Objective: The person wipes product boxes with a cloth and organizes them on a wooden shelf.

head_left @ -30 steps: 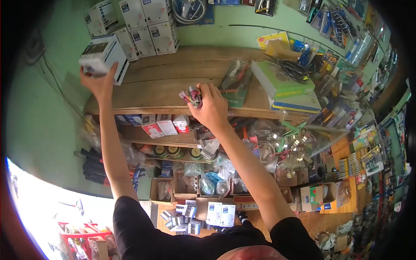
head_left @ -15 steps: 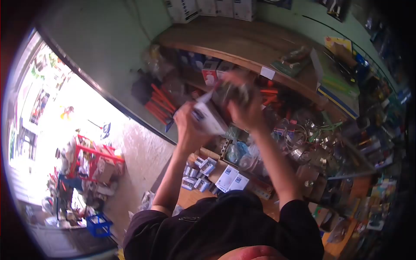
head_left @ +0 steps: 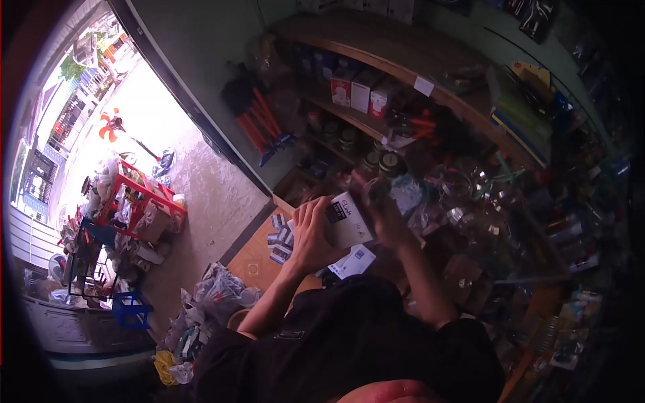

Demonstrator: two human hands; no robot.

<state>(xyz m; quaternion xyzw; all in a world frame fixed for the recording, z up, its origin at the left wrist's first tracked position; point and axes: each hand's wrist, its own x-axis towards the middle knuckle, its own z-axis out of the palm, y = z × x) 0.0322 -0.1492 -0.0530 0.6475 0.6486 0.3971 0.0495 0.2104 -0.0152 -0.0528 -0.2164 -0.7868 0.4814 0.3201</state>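
A white box [head_left: 355, 232] with "ELink" print on its face is tilted in front of my chest. My left hand [head_left: 312, 232] grips it from the left, fingers wrapped over its upper edge. Close to the box's right end is my right hand [head_left: 384, 216], blurred, its fingers curled round a dark thing I cannot make out. Below the box lies a white packet [head_left: 353, 261] with a blue mark. Small blue-and-white boxes [head_left: 281, 238] sit on the floor left of my left hand.
A wooden shelf [head_left: 376, 57] curves across the back, with red-and-white boxes [head_left: 341, 92] beneath. Orange-handled tools [head_left: 259, 117] lean by the doorway. Metal parts and plastic bags [head_left: 405, 195] crowd the right. A red rack [head_left: 144, 201] and blue stool [head_left: 132, 309] stand left.
Both hands and the white box have come lower and nearer my body, and the box's printed face has turned toward me. The view has shifted, showing more floor and doorway.
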